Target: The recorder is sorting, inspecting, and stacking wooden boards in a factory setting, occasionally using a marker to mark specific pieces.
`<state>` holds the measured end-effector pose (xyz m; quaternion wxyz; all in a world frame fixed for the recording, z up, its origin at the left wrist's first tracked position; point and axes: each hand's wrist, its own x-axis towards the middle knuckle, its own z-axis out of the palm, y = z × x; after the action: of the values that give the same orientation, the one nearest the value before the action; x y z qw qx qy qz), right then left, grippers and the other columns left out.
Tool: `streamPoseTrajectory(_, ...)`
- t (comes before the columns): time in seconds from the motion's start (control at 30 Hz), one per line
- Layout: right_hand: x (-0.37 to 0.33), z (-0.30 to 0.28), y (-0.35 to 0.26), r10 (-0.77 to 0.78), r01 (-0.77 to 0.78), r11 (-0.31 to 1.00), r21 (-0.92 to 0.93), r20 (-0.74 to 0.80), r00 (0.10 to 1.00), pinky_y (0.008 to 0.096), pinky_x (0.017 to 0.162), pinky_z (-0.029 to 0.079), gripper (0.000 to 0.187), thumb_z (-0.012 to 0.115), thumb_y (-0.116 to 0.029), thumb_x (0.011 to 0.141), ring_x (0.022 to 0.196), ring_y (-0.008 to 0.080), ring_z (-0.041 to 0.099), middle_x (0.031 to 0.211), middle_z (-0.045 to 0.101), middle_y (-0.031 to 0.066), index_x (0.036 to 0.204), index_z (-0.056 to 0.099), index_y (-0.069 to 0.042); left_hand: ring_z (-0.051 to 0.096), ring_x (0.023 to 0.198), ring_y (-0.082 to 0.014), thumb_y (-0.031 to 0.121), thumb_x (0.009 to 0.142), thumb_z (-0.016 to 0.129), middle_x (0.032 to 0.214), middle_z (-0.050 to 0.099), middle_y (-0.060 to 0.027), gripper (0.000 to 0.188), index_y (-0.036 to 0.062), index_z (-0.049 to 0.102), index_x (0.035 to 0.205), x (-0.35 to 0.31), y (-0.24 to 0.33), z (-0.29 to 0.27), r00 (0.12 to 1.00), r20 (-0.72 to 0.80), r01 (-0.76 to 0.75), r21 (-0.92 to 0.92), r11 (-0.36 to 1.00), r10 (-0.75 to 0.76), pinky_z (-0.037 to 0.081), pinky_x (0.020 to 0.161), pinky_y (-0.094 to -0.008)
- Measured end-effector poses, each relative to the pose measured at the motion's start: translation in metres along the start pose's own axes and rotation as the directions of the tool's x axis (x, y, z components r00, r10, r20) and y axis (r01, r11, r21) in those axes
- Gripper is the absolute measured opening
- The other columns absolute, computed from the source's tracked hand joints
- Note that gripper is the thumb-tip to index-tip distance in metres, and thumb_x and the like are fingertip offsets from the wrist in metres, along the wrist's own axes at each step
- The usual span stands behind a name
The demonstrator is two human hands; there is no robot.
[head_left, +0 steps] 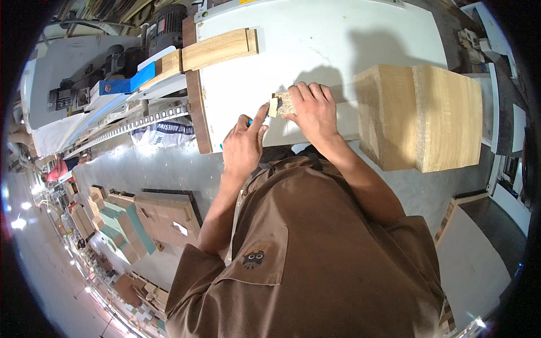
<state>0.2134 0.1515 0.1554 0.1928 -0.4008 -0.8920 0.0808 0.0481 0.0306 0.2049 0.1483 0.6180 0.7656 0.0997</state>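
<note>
My right hand grips a small piece of chipboard, thumb on the near side and fingers over the far side. At its left end a pale strip of edging stands across it, with a dark gap between them. My left hand is curled round a thin blue-handled tool. Only bits of blue show past the fingers, so its kind is hidden. The left index finger points at the edging, its tip close to it. Both hands are over the white worktop.
Stacked wood-grain panels stand at the worktop's right end. A wood-grain strip lies at the back left, beside a machine with a motor. A white printed sack and stacked boards are on the left.
</note>
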Motion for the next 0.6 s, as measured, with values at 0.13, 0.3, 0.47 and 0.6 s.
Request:
streamPoseTrajectory(0.13, 0.006, -0.001, 0.002, 0.005, -0.005, 1.0, -0.001, 0.039, 0.999, 0.0381, 0.097, 0.045, 0.065, 0.092, -0.041, 0.062, 0.105, 0.0214, 0.061, 0.108, 0.066, 0.0005, 0.114, 0.067, -0.011, 0.06, 0.065, -0.0316, 0.027, 0.107, 0.057, 0.083, 0.058, -0.0129, 0.044, 0.0216, 0.057, 0.151, 0.011, -0.004, -0.003, 0.996, -0.048, -0.078, -0.032, 0.996, 0.076, 0.052, 0.063, -0.0456)
streamPoseTrajectory(0.3, 0.012, 0.0, 0.002, 0.017, -0.017, 1.0, 0.0, 0.045, 0.999, 0.038, 0.095, 0.045, 0.065, 0.092, -0.04, 0.062, 0.105, 0.0218, 0.061, 0.109, 0.066, 0.0013, 0.114, 0.067, -0.01, 0.064, 0.069, -0.0338, 0.028, 0.108, 0.056, 0.086, 0.061, -0.0139, 0.044, 0.0205, 0.057, 0.151, 0.023, -0.005, -0.008, 0.996, -0.045, -0.082, -0.022, 0.996, 0.081, 0.053, 0.064, -0.047)
streamPoseTrajectory(0.47, 0.015, 0.001, 0.005, 0.011, -0.011, 1.0, 0.025, 0.007, 1.0, 0.0382, 0.094, 0.046, 0.065, 0.093, -0.039, 0.062, 0.105, 0.0226, 0.061, 0.109, 0.066, 0.0022, 0.114, 0.067, -0.01, 0.069, 0.075, -0.0325, 0.026, 0.103, 0.063, 0.087, 0.061, -0.012, 0.047, 0.0241, 0.057, 0.15, 0.039, -0.005, -0.008, 0.997, -0.069, -0.048, -0.004, 0.999, 0.047, 0.057, 0.067, -0.0456)
streamPoseTrajectory(0.6, 0.017, 0.0, 0.005, 0.023, -0.023, 1.0, -0.001, 0.034, 0.999, 0.0386, 0.095, 0.046, 0.064, 0.093, -0.039, 0.063, 0.106, 0.0228, 0.062, 0.109, 0.066, 0.0024, 0.114, 0.067, -0.01, 0.07, 0.074, -0.0332, 0.025, 0.103, 0.062, 0.088, 0.062, -0.0128, 0.047, 0.0229, 0.057, 0.15, 0.032, -0.003, -0.007, 0.997, -0.053, -0.058, 0.006, 0.998, 0.058, 0.057, 0.066, -0.0458)
